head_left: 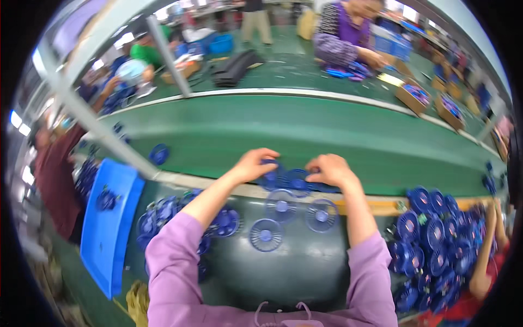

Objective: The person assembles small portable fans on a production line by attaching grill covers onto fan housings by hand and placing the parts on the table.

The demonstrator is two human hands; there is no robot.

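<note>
As left grip (259,164) pinches a blue disc (270,175) | right grip (331,170): hold unclear | nearby discs (265,235): translucent, spoked

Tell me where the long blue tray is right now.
In the head view, the long blue tray is at the person's left, just below the pale slanted post and left of the pile of blue round parts.

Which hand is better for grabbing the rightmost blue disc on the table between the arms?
Probably the right hand: it's just beyond that blue disc, while the left hand is farther off, toward the left.
</note>
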